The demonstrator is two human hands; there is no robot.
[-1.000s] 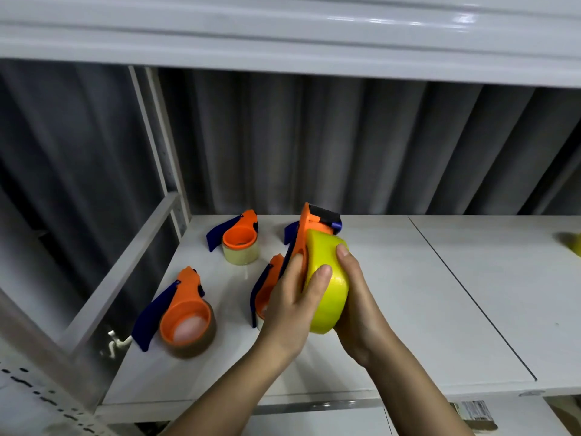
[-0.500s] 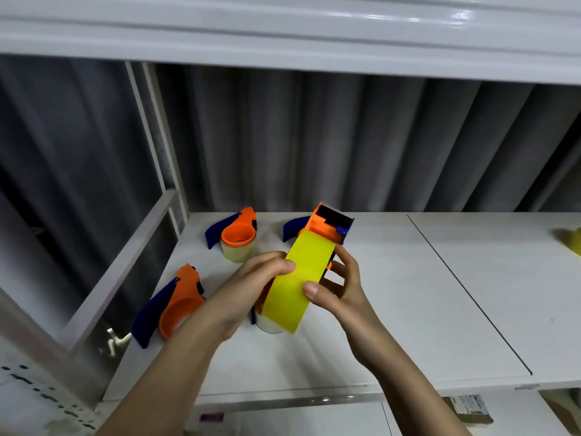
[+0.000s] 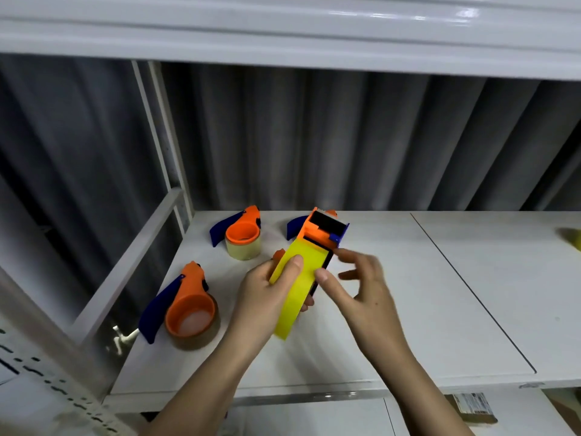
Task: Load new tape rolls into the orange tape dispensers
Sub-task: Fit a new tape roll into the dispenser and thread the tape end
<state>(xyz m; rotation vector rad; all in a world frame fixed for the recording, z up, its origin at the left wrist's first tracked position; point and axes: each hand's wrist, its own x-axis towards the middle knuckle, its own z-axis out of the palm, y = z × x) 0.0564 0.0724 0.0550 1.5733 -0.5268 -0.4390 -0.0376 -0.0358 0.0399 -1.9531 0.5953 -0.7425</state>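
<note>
I hold an orange tape dispenser [image 3: 323, 229] above the white shelf [image 3: 408, 309], its black-and-blue head pointing away from me. A yellow tape roll [image 3: 298, 291] sits in it, seen edge-on. My left hand [image 3: 267, 297] grips the roll and dispenser from the left, thumb lying on the yellow band. My right hand [image 3: 358, 284] is beside it on the right; its thumb tip touches the roll's right edge and its fingers are spread, holding nothing.
Two loaded orange dispensers with blue handles lie on the shelf, one with pale tape [image 3: 242, 236] and one with brown tape [image 3: 188, 309]. A third blue handle [image 3: 295, 226] shows behind the held one. A yellow object [image 3: 573, 239] lies far right. A shelf board hangs overhead.
My right hand's fingers have come away from the dispenser's head and spread out to the right. My left thumb has slid onto the yellow band. The dispenser has barely shifted.
</note>
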